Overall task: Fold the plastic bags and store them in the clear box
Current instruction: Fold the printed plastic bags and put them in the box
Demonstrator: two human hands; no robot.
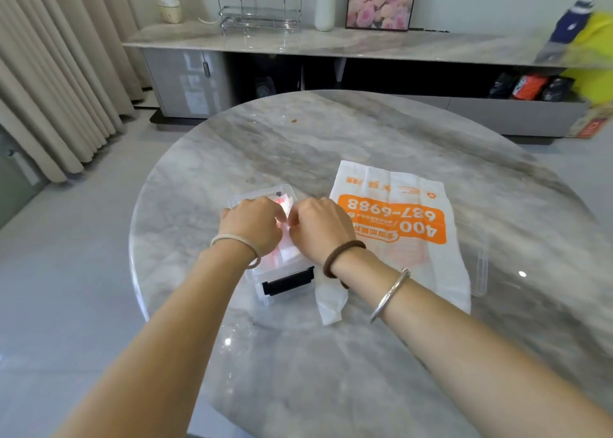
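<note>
Forearms converge over clear plastic box (256,277).
Left hand (253,227), right hand (320,230) curl onto folded red-white plastic bag (289,253) (pressing it in, probably); orange-printed white bag (401,238) waits alongside.

One box (257,281), perhaps two bags (398,185)

A round, grey-veined marble table (331,139) carries everything; the clear box (257,280), a black latch on its near end, stands left of centre; just beside it on the right, a white plastic bag (398,185) with an orange printed panel lies flat; a small reddish speck (294,120) sits toward the far edge.
</note>
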